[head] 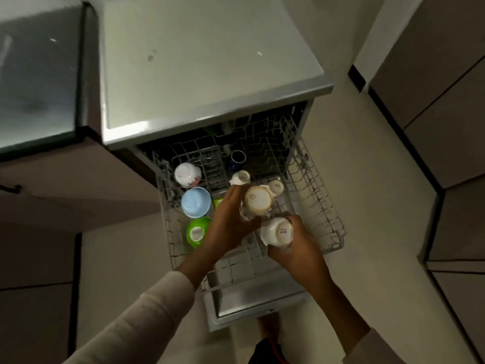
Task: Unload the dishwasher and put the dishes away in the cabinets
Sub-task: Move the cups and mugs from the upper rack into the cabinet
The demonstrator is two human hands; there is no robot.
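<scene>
Both hands are busy at the centre of the frame. The left hand (228, 222) is curled round a cream cup (258, 199) and the right hand (296, 249) is wrapped round a white cup (278, 232), both cups bottom-up just above the pulled-out rack (329, 219). I'd lift them straight up clear of the wire tines and keep them from knocking together. The blue bowl (195, 202) and green bowl (198, 232) sit at the rack's left.
</scene>
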